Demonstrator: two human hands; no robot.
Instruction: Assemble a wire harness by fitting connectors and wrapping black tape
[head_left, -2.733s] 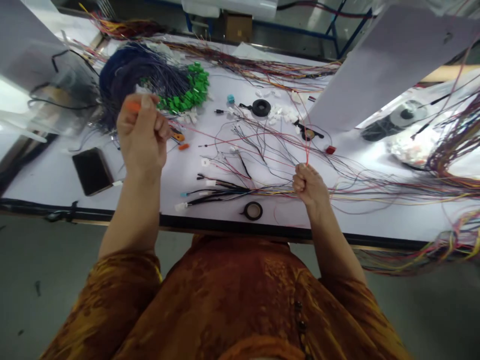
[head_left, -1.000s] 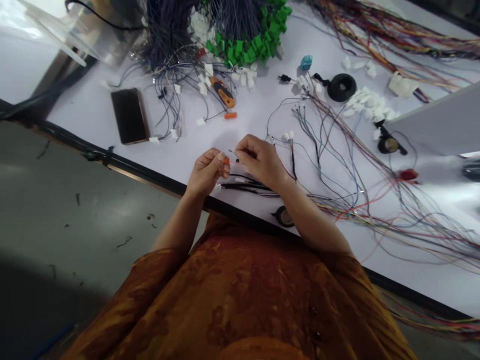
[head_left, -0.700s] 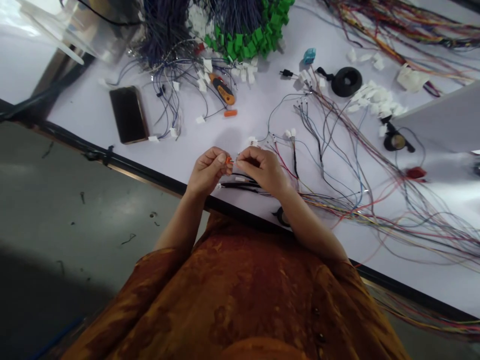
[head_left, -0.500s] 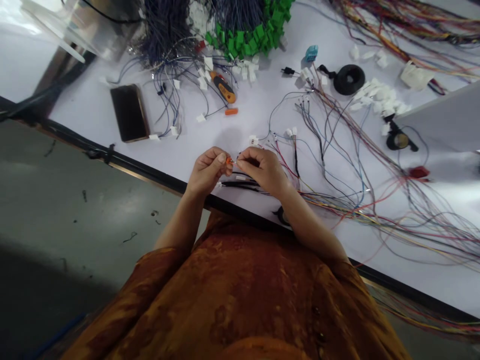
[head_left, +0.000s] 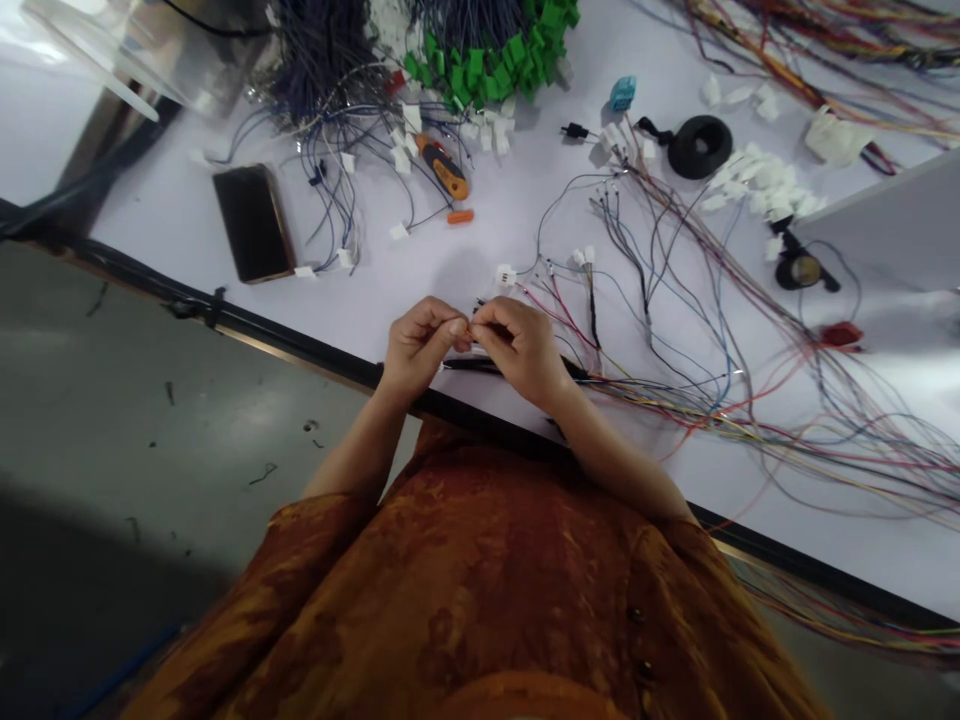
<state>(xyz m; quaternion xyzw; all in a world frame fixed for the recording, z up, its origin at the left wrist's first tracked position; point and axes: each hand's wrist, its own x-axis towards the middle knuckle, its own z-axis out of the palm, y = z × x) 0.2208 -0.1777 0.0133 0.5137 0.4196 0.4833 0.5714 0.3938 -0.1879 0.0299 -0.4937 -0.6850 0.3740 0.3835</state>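
Note:
Near the table's front edge, my left hand (head_left: 421, 345) pinches a small orange piece (head_left: 468, 332), mostly hidden by the fingertips. My right hand (head_left: 521, 345) is closed beside it, its thumb and forefinger meeting the left fingertips at the orange piece; whatever it pinches is too small to make out. Dark sleeved wires (head_left: 472, 365) lie beneath the hands. Just beyond them sits a white connector (head_left: 506, 275). Thin red wires (head_left: 551, 308) spread out to the right of it.
An orange-black tool (head_left: 442, 168) lies beyond the hands, with an orange block (head_left: 460, 216) near it. A dark phone (head_left: 253, 223) rests at the left. Green connectors (head_left: 499, 65) are heaped at the back. A black tape roll (head_left: 699, 147) and long loose wires (head_left: 675, 400) are at the right.
My hands have come closer together, fingertips now meeting. The orange piece is more covered than before. The dark sleeved wires under my right hand have shifted slightly.

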